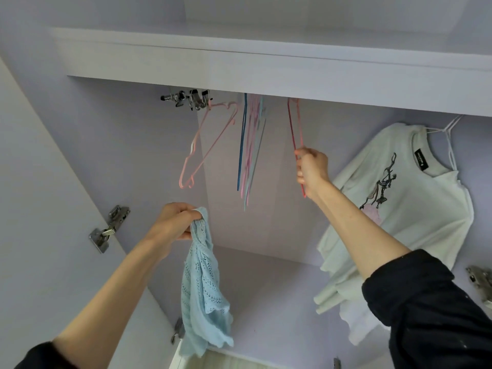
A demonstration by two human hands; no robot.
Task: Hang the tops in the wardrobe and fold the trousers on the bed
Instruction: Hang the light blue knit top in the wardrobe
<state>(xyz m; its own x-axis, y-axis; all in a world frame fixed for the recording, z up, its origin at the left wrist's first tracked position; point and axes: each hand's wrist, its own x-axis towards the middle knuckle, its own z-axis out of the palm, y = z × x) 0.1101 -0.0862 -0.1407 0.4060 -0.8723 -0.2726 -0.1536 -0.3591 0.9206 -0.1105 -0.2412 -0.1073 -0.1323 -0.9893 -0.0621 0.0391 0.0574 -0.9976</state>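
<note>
Inside the wardrobe (266,275) our right hand (311,169) has its grip curled round a red hanger (294,123); our left hand (173,222) pinches the blue top (203,294). Next we must probably unhook the hanger.

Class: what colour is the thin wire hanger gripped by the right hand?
Red thin wire hanger, head view.

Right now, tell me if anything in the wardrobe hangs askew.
Yes: the pale pink hanger at the left hangs tilted, swung out of line with the bunched hangers beside it. The white printed top also hangs slanted on its white hanger.
</note>
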